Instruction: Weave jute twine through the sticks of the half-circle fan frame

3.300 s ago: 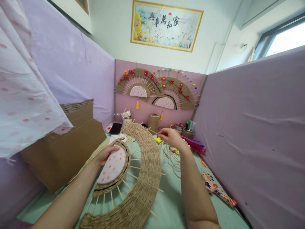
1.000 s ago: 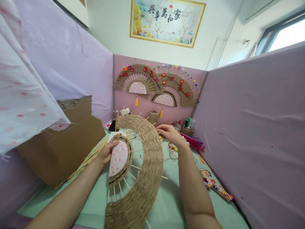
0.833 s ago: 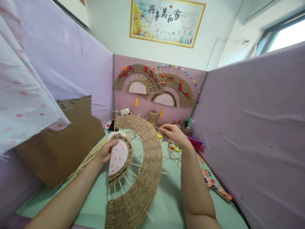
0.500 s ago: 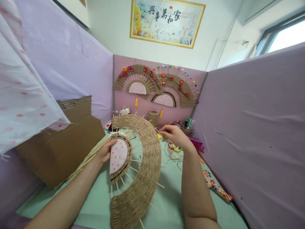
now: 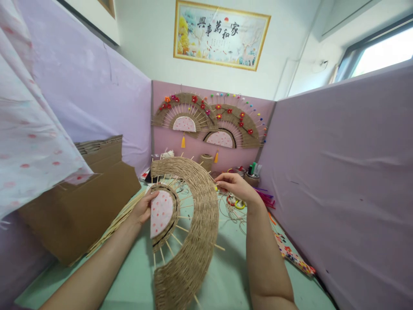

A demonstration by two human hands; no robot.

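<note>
A half-ring fan (image 5: 203,206) woven from brown twine on thin sticks stands upright on its side before me. My left hand (image 5: 143,207) grips its inner half-disc (image 5: 161,213), which is covered in white cloth with pink dots; the thumb lies on the cloth and the other fingers are hidden behind. At the fan's upper right edge, my right hand (image 5: 237,186) has thumb and forefinger pinched together beside the tip of a protruding stick. What the pinch holds is too small to make out. A small yellow spot shows just below these fingertips.
Two flowered fans (image 5: 183,107) with yellow tassels hang on the pink back panel. Cardboard (image 5: 93,202) and a bundle of thin sticks (image 5: 119,224) lie left. Behind are a twine spool (image 5: 206,161), a pen pot (image 5: 252,177), yellow-handled scissors (image 5: 239,204) and loose twine (image 5: 234,215).
The whole view has shifted slightly. The fan has turned a little in my left hand's grip, while my right hand stays pinched at its upper right edge.
</note>
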